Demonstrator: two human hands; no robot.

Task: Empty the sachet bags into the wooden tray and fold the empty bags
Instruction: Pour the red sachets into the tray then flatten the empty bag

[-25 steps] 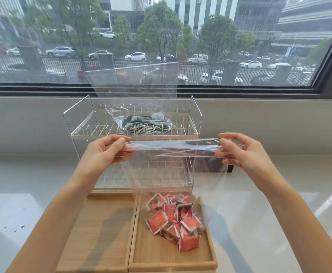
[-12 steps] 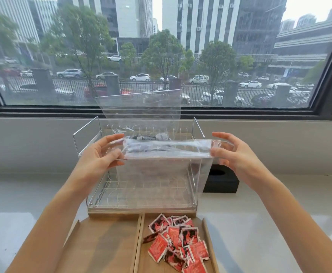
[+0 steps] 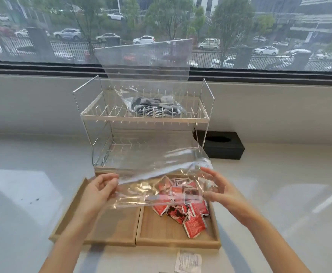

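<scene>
An empty clear plastic bag (image 3: 157, 174) hangs folded over on itself just above the wooden tray (image 3: 112, 227). My left hand (image 3: 102, 189) pinches its left edge between thumb and curled fingers. My right hand (image 3: 218, 188) holds its right edge, thumb above and fingers below. A heap of red sachets (image 3: 188, 213) lies in the tray's right compartment, partly seen through the bag. The left compartment is bare wood. A second clear bag (image 3: 155, 107) with dark sachets lies on the top shelf of the wire rack (image 3: 94, 113), its open top standing up against the window.
The two-tier wire rack stands right behind the tray. A black tissue box (image 3: 222, 146) sits to the rack's right on the white counter. A small white paper packet (image 3: 188, 261) lies in front of the tray. The window sill runs along the back.
Both hands have brought the empty bag down from in front of the rack's top shelf to just above the tray, and it now lies folded over more flatly.
</scene>
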